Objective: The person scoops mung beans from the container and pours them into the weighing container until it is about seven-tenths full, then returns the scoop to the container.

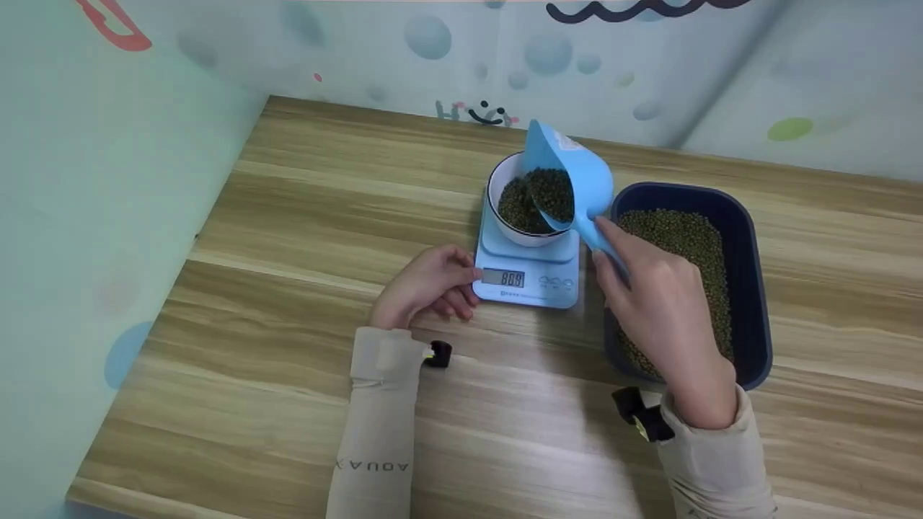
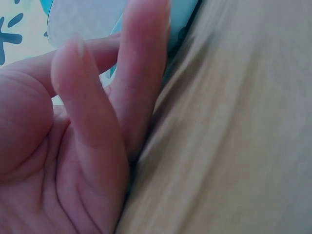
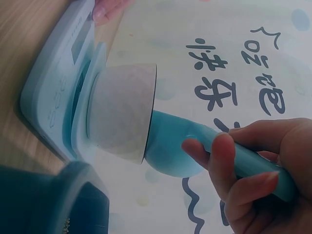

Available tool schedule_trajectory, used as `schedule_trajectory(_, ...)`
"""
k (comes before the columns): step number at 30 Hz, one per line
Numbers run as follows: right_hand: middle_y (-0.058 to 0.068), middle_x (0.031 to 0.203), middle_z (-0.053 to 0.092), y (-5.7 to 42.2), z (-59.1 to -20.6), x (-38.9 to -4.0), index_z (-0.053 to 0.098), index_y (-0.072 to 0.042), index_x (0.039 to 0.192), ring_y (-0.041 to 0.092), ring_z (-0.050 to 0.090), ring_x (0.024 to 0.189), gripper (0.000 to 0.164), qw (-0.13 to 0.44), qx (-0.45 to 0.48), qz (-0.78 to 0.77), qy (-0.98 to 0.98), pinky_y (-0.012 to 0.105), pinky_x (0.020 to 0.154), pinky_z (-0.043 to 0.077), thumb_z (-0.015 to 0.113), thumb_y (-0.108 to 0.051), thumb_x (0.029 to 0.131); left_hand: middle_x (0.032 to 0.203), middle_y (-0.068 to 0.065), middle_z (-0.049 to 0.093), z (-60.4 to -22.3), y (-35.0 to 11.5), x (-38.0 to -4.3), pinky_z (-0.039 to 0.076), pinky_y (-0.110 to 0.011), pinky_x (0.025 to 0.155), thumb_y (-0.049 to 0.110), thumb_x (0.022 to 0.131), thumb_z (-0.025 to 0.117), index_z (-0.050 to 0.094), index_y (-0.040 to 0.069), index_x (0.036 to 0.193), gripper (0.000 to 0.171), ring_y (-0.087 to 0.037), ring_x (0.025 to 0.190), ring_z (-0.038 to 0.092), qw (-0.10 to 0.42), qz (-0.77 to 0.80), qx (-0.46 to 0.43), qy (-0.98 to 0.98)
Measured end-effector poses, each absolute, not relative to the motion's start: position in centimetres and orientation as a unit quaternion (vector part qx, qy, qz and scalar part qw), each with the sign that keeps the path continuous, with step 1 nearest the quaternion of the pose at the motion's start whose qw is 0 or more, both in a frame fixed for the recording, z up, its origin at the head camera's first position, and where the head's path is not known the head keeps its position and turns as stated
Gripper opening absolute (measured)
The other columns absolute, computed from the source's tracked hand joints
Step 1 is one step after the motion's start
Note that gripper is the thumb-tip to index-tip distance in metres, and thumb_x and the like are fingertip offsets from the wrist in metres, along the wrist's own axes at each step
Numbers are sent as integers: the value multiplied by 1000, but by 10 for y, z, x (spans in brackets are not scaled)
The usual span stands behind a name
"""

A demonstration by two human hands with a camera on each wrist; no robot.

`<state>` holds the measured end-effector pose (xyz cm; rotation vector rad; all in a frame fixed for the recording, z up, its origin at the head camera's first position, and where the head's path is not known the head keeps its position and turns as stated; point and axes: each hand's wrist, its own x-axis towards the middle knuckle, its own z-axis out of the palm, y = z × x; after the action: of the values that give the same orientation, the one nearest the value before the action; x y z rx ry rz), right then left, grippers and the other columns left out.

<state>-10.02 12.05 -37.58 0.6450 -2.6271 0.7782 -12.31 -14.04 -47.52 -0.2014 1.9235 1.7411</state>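
Observation:
My right hand grips the handle of a blue scoop. The scoop is tilted over a white bowl with a dark rim, its mouth inside the bowl's opening. Small dark green beans or pellets lie in the scoop, and more are in the bowl. Under the bowl is a light blue kitchen scale, its display lit with digits like 809. At the scale's left edge, my left hand touches the side with relaxed fingers. The right wrist view shows the scoop against the bowl's rim.
A dark blue tub, partly filled with the same green grains, stands right of the scale, beneath my right forearm. Behind the wooden table rises a printed wall. Another wall borders the left side.

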Motion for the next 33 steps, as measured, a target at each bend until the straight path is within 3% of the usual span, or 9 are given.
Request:
schedule_trajectory(9,16,101,68,119,-376,-100,60,-3,120,25,61,62,33,164,234,261,-922,40,56,49,59,-13,88,79,-17,66,-479,-141,-124,48,-26,42,23,91,59,50,7,106,24,-24,58,66,267,640,-75,717)
schedule_trajectory(33,13,107,67,117,-375,-99,61,-6,119,23,58,66,32,140,207,278,-927,36,59,47,59,-13,88,80,-17,67,-479,-140,-127,48,-26,42,23,90,60,49,7,106,25,-25,59,67,277,635,-82,716)
